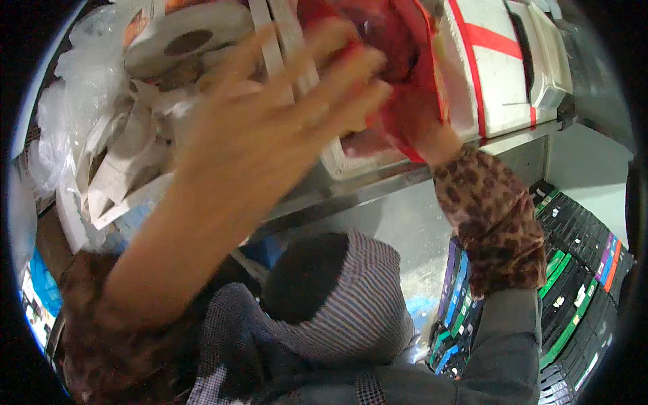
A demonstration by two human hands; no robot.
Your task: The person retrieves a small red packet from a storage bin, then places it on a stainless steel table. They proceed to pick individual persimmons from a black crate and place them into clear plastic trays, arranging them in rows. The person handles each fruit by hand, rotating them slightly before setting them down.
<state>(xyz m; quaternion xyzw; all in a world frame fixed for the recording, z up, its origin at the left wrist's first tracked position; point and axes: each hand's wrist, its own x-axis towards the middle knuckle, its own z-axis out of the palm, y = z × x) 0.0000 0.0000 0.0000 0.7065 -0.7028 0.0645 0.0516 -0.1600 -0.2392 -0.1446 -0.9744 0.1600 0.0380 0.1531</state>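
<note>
My left hand (270,125) reaches across the middle of the view, blurred by motion, with its fingers spread apart and nothing visibly in them. Its fingertips pass in front of a red plastic bag (388,40), and I cannot tell if they touch it. The bag sits in a white tub (335,162) and has something dark red inside, too unclear to name. At the bag's near right side is my right hand (425,125), its fingers hidden by the red plastic. A leopard-print cuff covers that wrist.
Right of the tub stands a white foam box (503,74) with red tape. Large paper rolls (182,44), crumpled paper (128,148) and clear plastic bags (88,88) fill the left. A metal edge (364,192) runs in front. Black crates (574,270) with coloured strips stand lower right.
</note>
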